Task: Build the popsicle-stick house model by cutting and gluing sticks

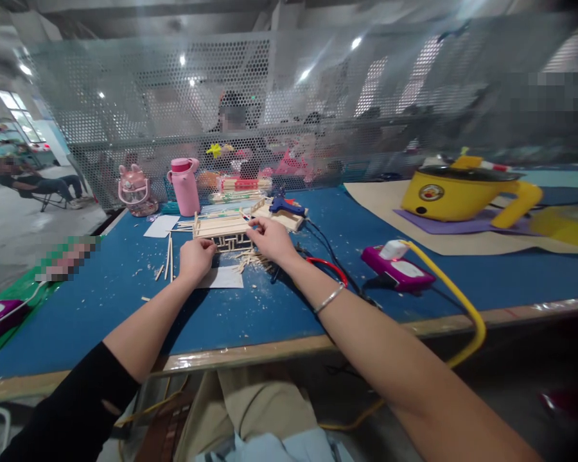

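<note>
A small model built of thin wooden sticks (221, 226), with a flat slatted top and lattice-like sides, sits on the blue table. My left hand (197, 260) is closed, thumb and fingertips pinching the model's front left corner. At its right end my right hand (272, 239) is closed too, fingertips together on a short thin wooden stick (243, 214) that pokes up above them. Just behind my right hand, a blue glue gun (287, 205) rests on another pale wooden piece (293, 221). Stick offcuts (250, 259) and a white paper (225, 277) lie in front of the model.
Loose sticks (170, 256) lie at left. A pink bottle (185, 187) and pink jug (135, 192) stand behind. Right are a purple power strip (404, 272) with a yellow cable (455, 298) and a yellow electric pot (443, 196). A perforated screen (173, 96) stands beyond.
</note>
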### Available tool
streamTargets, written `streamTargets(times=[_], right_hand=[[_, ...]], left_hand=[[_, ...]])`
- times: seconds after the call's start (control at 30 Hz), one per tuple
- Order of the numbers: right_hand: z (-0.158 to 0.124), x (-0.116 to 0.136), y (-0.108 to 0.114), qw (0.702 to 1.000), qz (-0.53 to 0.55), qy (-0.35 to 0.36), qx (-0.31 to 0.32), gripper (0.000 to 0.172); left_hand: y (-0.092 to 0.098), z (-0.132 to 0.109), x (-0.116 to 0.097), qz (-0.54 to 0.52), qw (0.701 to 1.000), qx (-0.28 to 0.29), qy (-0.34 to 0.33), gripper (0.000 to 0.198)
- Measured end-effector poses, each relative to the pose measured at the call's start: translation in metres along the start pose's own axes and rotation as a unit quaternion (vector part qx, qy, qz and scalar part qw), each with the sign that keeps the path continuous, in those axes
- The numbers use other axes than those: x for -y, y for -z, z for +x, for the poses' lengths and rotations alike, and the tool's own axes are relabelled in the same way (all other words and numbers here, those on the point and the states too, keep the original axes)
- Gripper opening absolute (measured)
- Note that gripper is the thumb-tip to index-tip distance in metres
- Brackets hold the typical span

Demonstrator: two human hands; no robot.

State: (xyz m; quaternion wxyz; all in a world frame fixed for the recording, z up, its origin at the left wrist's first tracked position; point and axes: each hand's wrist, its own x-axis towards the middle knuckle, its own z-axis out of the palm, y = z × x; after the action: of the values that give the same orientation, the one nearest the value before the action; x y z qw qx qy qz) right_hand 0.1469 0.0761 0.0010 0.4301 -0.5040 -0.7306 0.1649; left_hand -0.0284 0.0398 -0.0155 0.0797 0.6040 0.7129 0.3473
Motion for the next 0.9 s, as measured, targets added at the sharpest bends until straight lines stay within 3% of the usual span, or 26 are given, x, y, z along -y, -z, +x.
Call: streamTargets(times=[0.9], right_hand=[[-0.0005,0.0023,0.0000,0.999,-0.011,-0.012,-0.031,0.026]], left_hand=[[-0.0045,0.0047,0.0029,-0.009,1.000,0.009,-0.009,0.022]])
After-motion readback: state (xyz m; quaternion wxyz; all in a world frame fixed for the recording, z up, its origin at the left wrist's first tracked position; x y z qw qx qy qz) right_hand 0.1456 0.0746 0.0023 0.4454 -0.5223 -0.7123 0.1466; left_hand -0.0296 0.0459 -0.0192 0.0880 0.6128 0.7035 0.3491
